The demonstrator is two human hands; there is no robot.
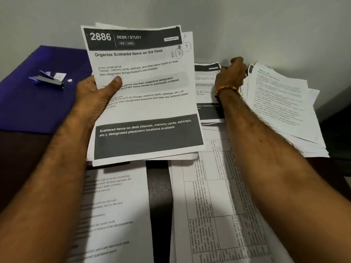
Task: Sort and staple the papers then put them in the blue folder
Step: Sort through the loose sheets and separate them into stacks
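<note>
My left hand (95, 92) grips a stack of printed sheets (146, 103) by its left edge, thumb on the top page headed "2886 Desk / Study", and holds it upright above the desk. My right hand (232, 73) reaches to the back of the desk, fingers curled at the top edge of a flat paper (206, 82) by the wall; what they hold is hidden. The blue folder (38, 95) lies shut at the left, with a stapler (47, 79) on top of it.
A fanned pile of papers (281, 109) lies at the right, next to my right hand. More sheets cover the near desk: a text page (114, 211) at the left and a table-printed page (214, 205) at the right. The grey wall stands close behind.
</note>
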